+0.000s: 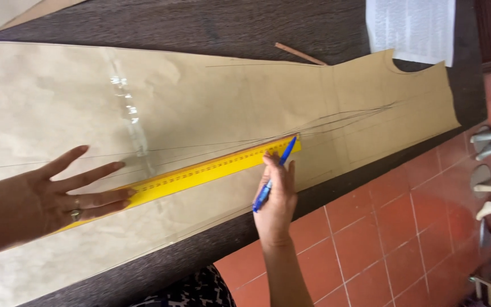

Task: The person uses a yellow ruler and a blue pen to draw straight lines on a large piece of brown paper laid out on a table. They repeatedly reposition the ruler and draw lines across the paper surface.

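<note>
- Pressing down on the yellow ruler, the left hand lies flat with its fingers spread wide, the fingertips on the ruler's near-left part; a ring shows on one finger.
- The ruler lies slantwise on the brown pattern paper, rising from near left to far right, its far end stopping just beside the pen tip.
- The right hand has its fingers closed around a blue pen, whose tip touches the ruler's far edge, close to faint pencil lines that run on toward the shaped right end of the paper.
- For a clean line, the person would do well to keep the spread hand's weight even, since only one end of the ruler is pinned and the free end could swing under the pen.
- Holding the pen tip snug against the edge and leaning it slightly away would likely keep the stroke from wandering.
- A strip of clear tape crosses the paper; ink may skip there.
- A thin wooden stick and a printed white sheet lie far off on the dark table, well apart from the hands.
</note>
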